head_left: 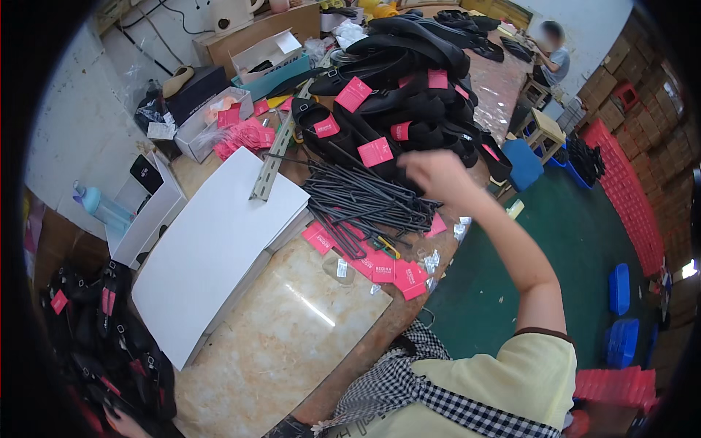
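Right grip [437, 175] beside black shoes [409, 87], table-edge.

Black shoes [409, 80] carry bright pink tags [353, 93]; dark grey, perhaps black, plastic hangers [365, 201] lie beside white cardboard sheets [212, 248] on a beige marbled surface [292, 343]. The sleeve [526, 372] is pale yellow above a black-and-white checked cloth [409, 387].

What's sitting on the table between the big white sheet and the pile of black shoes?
In the head view, a bundle of thin black rods lies between the white sheet and the shoe pile, with a grey metal bracket along the sheet's upper edge.
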`<state>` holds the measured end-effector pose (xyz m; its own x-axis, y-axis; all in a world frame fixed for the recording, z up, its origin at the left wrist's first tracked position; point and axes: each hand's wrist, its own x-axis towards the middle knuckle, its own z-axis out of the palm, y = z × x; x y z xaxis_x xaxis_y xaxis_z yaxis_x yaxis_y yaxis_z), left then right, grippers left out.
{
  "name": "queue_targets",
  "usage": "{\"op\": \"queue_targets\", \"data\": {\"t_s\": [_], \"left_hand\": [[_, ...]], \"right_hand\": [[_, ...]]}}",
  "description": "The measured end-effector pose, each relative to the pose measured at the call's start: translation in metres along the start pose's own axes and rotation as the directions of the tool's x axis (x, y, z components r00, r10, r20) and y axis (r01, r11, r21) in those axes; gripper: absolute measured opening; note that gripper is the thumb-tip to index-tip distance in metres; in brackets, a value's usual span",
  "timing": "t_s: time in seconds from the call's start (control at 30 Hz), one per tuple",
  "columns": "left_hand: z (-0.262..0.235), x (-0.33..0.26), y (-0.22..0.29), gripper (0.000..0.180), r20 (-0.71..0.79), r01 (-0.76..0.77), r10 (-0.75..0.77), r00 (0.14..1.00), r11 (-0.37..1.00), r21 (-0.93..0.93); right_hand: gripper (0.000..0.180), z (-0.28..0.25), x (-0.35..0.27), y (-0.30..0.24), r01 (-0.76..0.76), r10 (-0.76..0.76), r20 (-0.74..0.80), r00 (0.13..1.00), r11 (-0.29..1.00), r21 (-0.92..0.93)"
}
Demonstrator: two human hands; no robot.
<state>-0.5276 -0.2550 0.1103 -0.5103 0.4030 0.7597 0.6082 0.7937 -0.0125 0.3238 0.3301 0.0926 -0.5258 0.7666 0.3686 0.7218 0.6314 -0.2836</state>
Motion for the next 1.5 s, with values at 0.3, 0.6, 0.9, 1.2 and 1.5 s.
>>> {"op": "queue_targets", "data": {"t_s": [0.3,0.6,0.9,1.2,1.5], "left_hand": [[-0.107,-0.131,0.506,0.038,0.485,-0.018,0.564,0.668,0.664,-0.747],[-0.129,-0.203,0.678,0.058,0.369,0.839,0.915,0.164,0.068,-0.540],[-0.141,-0.209,0.712,0.089,0.495,0.894,0.746,0.444,-0.401,-0.198],[-0.140,-0.264,0.531,0.091,0.839,0.883,0.325,0.437,-0.332,-0.332],[-0.123,-0.307,0.416,0.072,0.999,0.848,0.049,-0.006,-0.529,0.031]], "right_hand": [[0.053,0.096,0.071,0.117,-0.241,0.260,0.303,0.917,0.965,-0.101],[0.032,-0.049,0.072,0.026,-0.385,0.393,0.158,0.906,0.609,0.693],[0.014,0.020,-0.048,-0.130,0.260,-0.155,-0.259,0.953,0.856,0.447],[0.009,0.084,-0.051,-0.216,0.377,-0.259,-0.275,0.926,0.662,0.648],[0.019,0.131,-0.091,-0.239,0.500,-0.623,0.103,0.775,0.705,0.503]]}}
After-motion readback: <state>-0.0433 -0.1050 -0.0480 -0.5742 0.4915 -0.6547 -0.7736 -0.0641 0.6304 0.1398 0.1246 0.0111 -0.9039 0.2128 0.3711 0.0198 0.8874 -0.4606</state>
